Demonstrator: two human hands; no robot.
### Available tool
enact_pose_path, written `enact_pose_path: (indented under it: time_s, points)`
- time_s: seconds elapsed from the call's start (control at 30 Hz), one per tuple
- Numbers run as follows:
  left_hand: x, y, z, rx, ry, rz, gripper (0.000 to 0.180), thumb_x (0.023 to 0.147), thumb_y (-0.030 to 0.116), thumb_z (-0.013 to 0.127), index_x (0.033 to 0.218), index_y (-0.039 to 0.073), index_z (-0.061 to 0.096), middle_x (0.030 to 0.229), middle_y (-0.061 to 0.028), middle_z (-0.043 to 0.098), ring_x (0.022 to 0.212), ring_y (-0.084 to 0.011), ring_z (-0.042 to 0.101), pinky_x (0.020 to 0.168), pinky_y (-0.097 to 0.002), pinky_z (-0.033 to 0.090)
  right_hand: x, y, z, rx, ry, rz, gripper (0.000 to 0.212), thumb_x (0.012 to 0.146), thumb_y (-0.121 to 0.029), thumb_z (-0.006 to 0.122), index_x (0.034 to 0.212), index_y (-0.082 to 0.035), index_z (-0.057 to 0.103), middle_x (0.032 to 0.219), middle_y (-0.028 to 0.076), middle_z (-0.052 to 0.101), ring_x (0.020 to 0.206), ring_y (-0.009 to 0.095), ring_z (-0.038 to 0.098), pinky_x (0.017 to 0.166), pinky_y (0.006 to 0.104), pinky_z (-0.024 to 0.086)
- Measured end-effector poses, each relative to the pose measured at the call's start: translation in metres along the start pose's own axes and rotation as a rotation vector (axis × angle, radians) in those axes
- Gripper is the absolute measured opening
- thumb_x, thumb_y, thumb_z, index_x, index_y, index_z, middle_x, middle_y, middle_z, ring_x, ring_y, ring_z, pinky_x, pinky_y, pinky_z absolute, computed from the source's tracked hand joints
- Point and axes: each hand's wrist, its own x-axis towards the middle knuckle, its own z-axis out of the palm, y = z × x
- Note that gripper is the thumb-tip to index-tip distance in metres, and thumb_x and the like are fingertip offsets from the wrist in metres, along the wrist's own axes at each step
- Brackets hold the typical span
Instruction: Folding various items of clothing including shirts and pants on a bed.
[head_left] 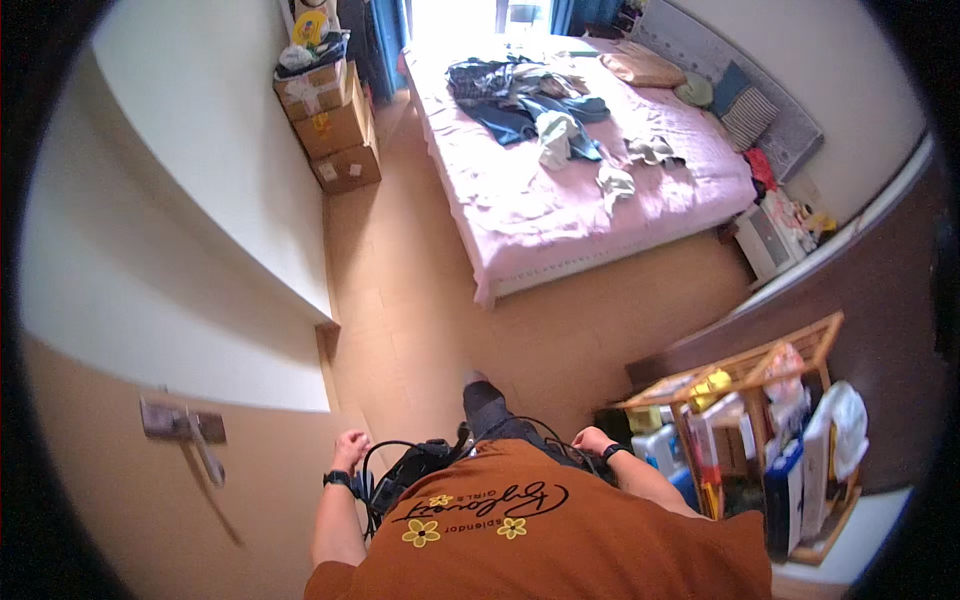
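The left hand [350,448] is level with the waist, near the free edge of the door [270,500]; a black cable [385,446] loops just beside it. The right hand [594,440] is at the opposite side of the waist, nearest to the loaded wooden rack [833,330]. Fingers of both hands appear curled inward; too small to tell how narrow the gap is or whether anything is held.

The door's lever handle [205,455] is to the left of the left hand. The rack stands to the right, its top rail slanting toward the far wall.

Ahead, the wood-toned floor [400,320] forms a passage. Left boundary: the white wall [190,110], with a projecting corner, then stacked cardboard boxes [345,170]. Right boundary: the long edge of the bed [560,225], whose pink sheet overhangs the near corner. A foot [484,392] points into this passage.
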Motion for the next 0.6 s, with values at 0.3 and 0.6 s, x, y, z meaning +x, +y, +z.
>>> enact_pose_path:
  time_s: [0.3, 0.6]
  points:
    - [0.061, 0.134, -0.067, -0.251, 0.193, -0.348, 0.029, 0.093, 0.010, 0.058, 0.120, -0.002, 0.053, 0.087, -0.0124, 0.065, 0.064, -0.0178, 0.065, 0.045, -0.0230, 0.048, 0.171, -0.172, -0.214, 0.523, 0.208, -0.065, 0.009, 0.082, -0.009, 0.067, 0.079, -0.001, 0.069, 0.061, 0.008, 0.064, 0.047, 0.015, 0.060, 0.043, 0.0303, 0.048]
    - [0.251, 0.235, -0.112, -0.075, 0.012, -0.362, 0.024, 0.094, 0.015, 0.057, 0.112, -0.001, 0.057, 0.089, -0.0097, 0.066, 0.066, -0.0178, 0.066, 0.047, -0.0264, 0.049, 0.292, -0.342, -0.307, 0.717, 0.074, -0.050, 0.014, 0.088, -0.014, 0.065, 0.092, -0.001, 0.067, 0.078, 0.005, 0.067, 0.065, 0.013, 0.065, 0.057, 0.0262, 0.054]
